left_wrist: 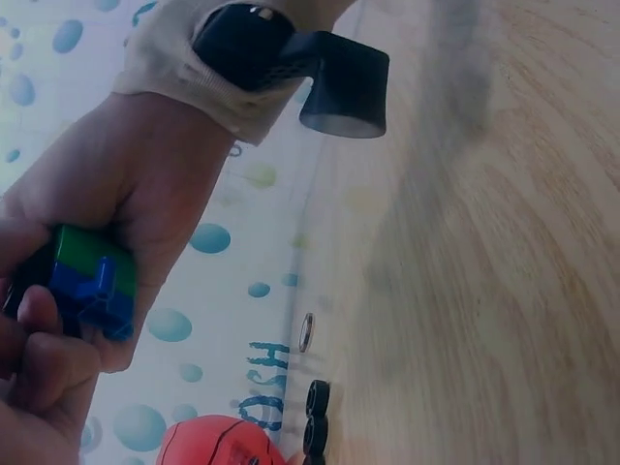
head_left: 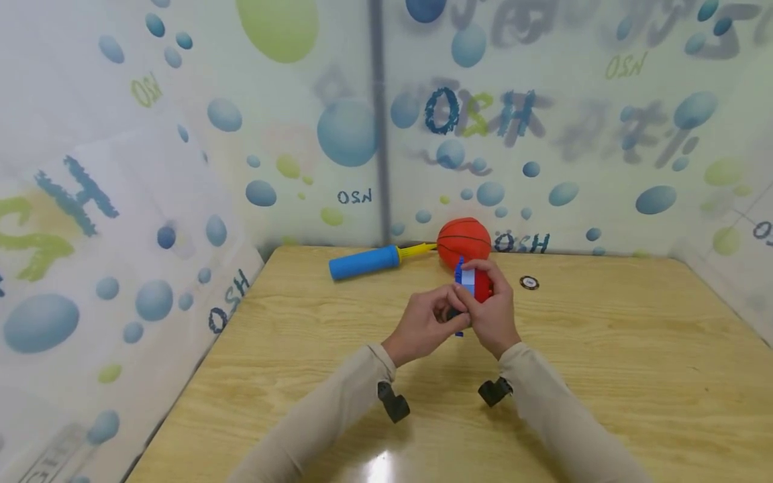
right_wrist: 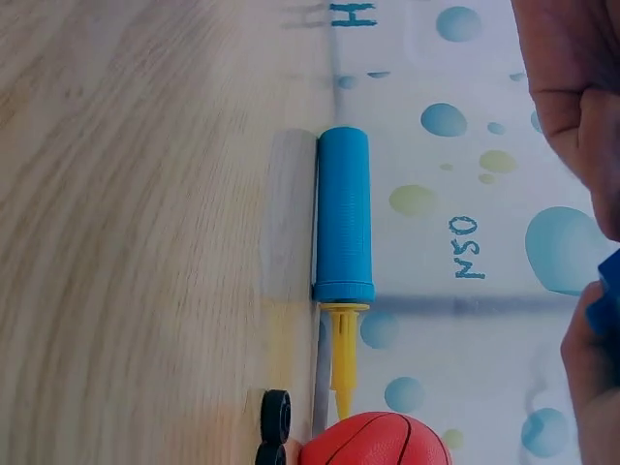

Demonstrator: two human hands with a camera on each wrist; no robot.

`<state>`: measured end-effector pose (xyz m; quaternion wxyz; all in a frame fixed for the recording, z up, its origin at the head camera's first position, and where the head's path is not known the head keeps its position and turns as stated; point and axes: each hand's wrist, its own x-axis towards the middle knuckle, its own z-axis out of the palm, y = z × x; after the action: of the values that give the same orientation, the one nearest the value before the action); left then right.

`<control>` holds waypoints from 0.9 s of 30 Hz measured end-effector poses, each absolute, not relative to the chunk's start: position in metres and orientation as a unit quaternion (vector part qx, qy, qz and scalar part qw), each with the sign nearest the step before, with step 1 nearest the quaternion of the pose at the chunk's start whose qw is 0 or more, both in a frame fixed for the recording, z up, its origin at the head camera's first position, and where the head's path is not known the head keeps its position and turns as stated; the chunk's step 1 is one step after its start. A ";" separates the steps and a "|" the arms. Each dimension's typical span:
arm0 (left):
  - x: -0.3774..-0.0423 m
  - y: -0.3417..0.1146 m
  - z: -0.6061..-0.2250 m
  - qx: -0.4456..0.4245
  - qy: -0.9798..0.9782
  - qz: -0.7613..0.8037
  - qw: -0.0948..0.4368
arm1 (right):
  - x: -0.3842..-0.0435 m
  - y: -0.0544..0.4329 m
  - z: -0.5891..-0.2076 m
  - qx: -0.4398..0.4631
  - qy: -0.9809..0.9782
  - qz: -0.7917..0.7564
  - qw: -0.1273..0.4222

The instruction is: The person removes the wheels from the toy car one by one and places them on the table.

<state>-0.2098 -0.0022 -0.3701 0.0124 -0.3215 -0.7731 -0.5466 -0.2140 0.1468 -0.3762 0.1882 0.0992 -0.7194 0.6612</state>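
Observation:
My right hand (head_left: 496, 314) holds up a small toy of building blocks (head_left: 468, 280), its blue and pale parts facing left and a red part (head_left: 482, 287) showing under the fingers. Against it, my left hand (head_left: 423, 323) has thumb and fingers curled together, pinching a dark piece (head_left: 453, 313) at the toy's lower left side. A green and blue block (left_wrist: 95, 276) shows between both hands in the left wrist view. Only a blue corner (right_wrist: 608, 291) appears in the right wrist view. Fingers hide most of the toy.
Behind the hands a red ball (head_left: 464, 240) with black lines sits by the wall. A blue pump (head_left: 365, 263) with a yellow nozzle points at it. Right of them lies a round chip (head_left: 529, 282). Black wheel-like rings (right_wrist: 276, 417) stand near the ball.

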 end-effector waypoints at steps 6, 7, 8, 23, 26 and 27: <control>-0.210 0.006 -0.370 -0.319 -0.772 -0.548 0.039 | -0.216 0.151 -0.372 0.115 -0.733 0.631 0.225; -0.210 0.006 -0.372 -0.317 -0.773 -0.548 0.043 | -0.216 0.152 -0.372 0.114 -0.736 0.627 0.228; -0.209 0.007 -0.372 -0.313 -0.774 -0.548 0.045 | -0.216 0.152 -0.372 0.114 -0.738 0.624 0.230; -0.213 0.003 -0.377 -0.305 -0.777 -0.545 0.077 | -0.221 0.153 -0.374 0.092 -0.750 0.602 0.259; -0.224 -0.008 -0.369 -0.283 -0.770 -0.571 0.028 | -0.223 0.164 -0.366 0.067 -0.717 0.660 0.213; -0.228 -0.014 -0.367 -0.273 -0.768 -0.579 0.007 | -0.223 0.168 -0.364 0.060 -0.711 0.670 0.203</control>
<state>-0.2285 -0.0135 -0.3674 0.0066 -0.2726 -0.7680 -0.5795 -0.2227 0.1683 -0.3638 0.2027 0.0600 -0.7115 0.6702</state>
